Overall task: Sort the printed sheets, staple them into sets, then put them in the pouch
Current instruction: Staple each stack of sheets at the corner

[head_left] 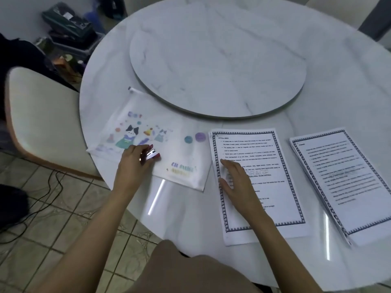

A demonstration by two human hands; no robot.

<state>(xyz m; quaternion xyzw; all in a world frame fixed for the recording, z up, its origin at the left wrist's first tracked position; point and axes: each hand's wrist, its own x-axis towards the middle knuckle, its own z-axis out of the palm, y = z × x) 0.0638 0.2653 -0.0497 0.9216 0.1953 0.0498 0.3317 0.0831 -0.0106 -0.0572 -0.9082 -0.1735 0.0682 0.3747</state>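
Left grip (132, 160) holds stapler (154, 155) on pouch (186, 159); right grip (237, 179) rests on sheets (275, 161).

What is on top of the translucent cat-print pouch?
Only a small red and silver stapler, gripped by the left hand, over the translucent cat-print zip pouch. The hand covers the stapler's near end and the print beneath; contact with the pouch cannot be seen.
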